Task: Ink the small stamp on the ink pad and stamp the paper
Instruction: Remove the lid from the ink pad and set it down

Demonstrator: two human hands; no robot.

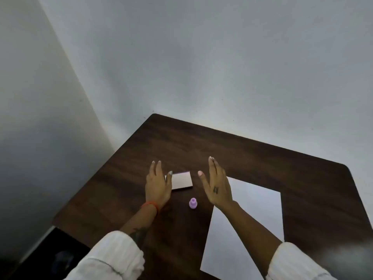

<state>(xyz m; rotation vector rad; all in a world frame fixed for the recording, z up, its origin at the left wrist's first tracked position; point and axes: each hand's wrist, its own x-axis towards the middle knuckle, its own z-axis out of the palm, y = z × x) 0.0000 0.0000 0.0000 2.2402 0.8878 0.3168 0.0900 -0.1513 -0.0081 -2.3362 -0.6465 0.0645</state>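
Note:
A small lilac stamp [193, 203] stands upright on the dark wooden table [262, 158], between my two wrists. Behind it lies a flat square ink pad [182, 180], pale pink, lid shut. My left hand [157, 184] hovers flat beside the pad's left edge, fingers apart, thumb tip over its corner. My right hand [217, 183] is held open to the right of the pad, edge-on, holding nothing. A white sheet of paper [252, 219] lies on the right, partly under my right forearm.
Grey walls meet in a corner behind the table. The table's left edge runs diagonally; a dark floor area [50, 257] lies beyond it at the lower left. White sleeves cover both forearms near the frame's bottom.

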